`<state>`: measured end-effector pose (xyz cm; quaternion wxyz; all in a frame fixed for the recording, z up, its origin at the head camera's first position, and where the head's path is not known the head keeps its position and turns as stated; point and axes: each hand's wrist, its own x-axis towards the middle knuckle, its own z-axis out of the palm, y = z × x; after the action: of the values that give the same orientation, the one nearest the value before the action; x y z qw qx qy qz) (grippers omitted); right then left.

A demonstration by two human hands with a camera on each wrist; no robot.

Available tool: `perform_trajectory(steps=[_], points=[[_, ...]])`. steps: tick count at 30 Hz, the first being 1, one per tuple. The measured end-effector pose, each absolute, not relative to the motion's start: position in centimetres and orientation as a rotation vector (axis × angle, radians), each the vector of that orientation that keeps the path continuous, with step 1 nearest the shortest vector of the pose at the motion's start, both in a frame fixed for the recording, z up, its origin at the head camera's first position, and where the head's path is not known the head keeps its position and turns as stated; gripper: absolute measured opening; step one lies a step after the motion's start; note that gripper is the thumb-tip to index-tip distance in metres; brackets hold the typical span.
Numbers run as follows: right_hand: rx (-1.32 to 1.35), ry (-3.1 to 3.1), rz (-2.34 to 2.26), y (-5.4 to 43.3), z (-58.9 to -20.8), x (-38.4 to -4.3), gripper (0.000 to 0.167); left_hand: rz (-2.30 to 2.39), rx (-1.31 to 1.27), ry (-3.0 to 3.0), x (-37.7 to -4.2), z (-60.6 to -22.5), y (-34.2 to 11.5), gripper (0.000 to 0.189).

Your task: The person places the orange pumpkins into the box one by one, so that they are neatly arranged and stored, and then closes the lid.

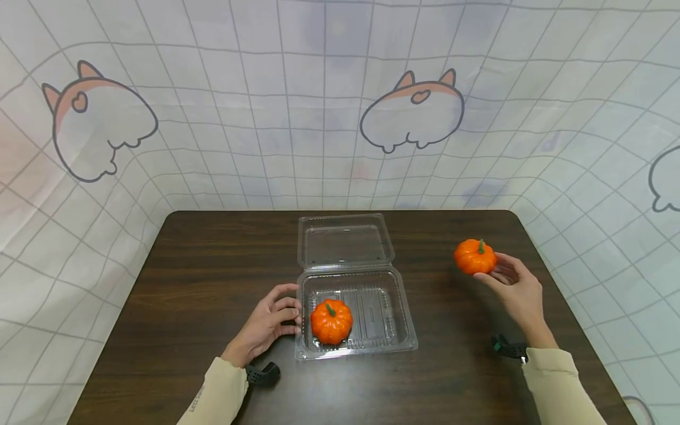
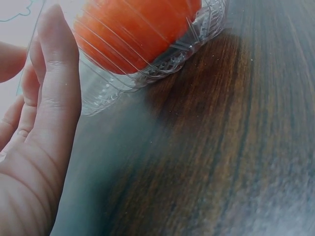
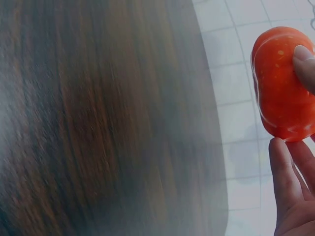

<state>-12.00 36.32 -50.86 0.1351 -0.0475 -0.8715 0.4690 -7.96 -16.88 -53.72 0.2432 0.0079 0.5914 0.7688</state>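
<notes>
A small orange toy pumpkin (image 1: 470,257) with a green stem is pinched between the thumb and fingers of my right hand (image 1: 517,289), above the table's right side. In the right wrist view, that pumpkin (image 3: 280,88) has the thumb on one face and fingertips at its lower end. My left hand (image 1: 271,321) touches the left rim of a clear plastic clamshell box (image 1: 379,307) with loosely bent fingers. A second toy pumpkin (image 1: 332,322) sits in the left part of the box's base. Through the clear wall, the left wrist view shows this pumpkin (image 2: 138,34) close up.
The box's lid (image 1: 345,241) lies folded back toward the far edge of the dark wooden table (image 1: 212,254). A white grid-patterned curtain (image 1: 255,106) with cartoon drawings surrounds the table's back and sides.
</notes>
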Motion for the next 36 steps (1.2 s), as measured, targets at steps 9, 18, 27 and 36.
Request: perform_trajectory(steps=[9, 18, 27, 36], points=[[-0.051, -2.518, 1.433, 34.7, -51.1, -11.5, 0.062, 2.098, 0.006, 1.621, -7.9, -53.6, -16.9, 0.058], [0.008, -2.505, 1.496, 33.1, -50.5, -11.1, 0.060, 2.104, -0.001, 1.625, -7.9, -53.7, -16.8, 0.057], [0.140, -2.511, 1.451, 31.6, -50.3, -10.6, 0.062, 2.107, 0.001, 1.615, -7.7, -53.5, -16.7, 0.057], [0.189, -2.511, 1.484, 30.1, -49.9, -10.1, 0.061, 2.112, 0.000, 1.615, -7.8, -53.6, -16.7, 0.055]])
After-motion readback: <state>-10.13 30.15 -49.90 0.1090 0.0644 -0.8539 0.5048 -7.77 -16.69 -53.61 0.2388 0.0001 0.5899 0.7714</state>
